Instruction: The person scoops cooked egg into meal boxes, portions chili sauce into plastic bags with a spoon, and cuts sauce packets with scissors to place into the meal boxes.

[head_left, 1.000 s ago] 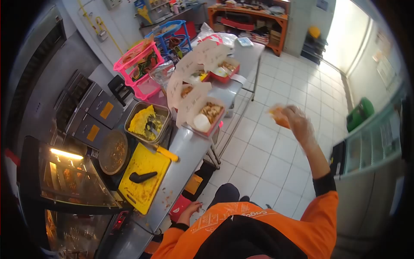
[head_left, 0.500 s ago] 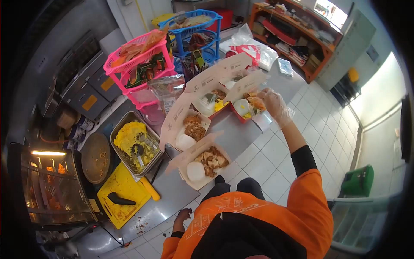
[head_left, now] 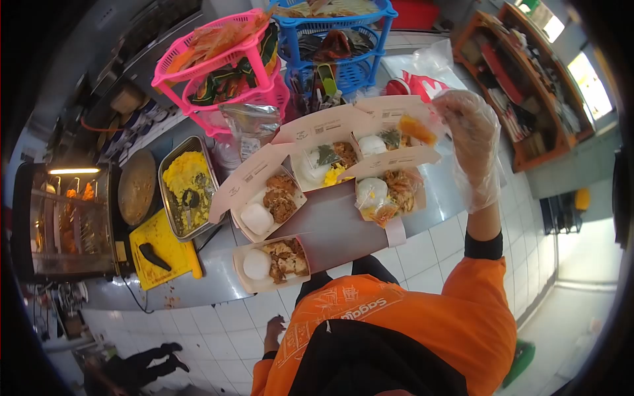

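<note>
My right hand point(head_left: 470, 135), in a clear plastic glove, is raised at the right of the counter, its fingers closed by an orange sauce sachet point(head_left: 417, 130). The sachet hangs over the back right food box point(head_left: 373, 144). Nearer stands an open box point(head_left: 389, 188) with rice, chicken and another sachet. A middle box point(head_left: 323, 162) holds rice, yellow egg and meat. Two more boxes, with rice and chicken, stand left point(head_left: 269, 204) and front left point(head_left: 276, 263). My left hand point(head_left: 275, 325) hangs low beside my body, fingers apart, with nothing visible in it.
A metal tray of yellow egg point(head_left: 188, 191), a round pan point(head_left: 137, 188) and a yellow cutting board point(head_left: 162, 254) are on the left. Pink point(head_left: 218, 66) and blue point(head_left: 333, 43) basket racks stand behind. A lit display case point(head_left: 69, 221) is far left. Someone's dark-clad legs point(head_left: 142, 366) show lower left.
The view has shifted right and closer to the boxes. My right hand has lifted from the right-hand box, and the orange sachet now hangs by its fingers. My left hand stays low.
</note>
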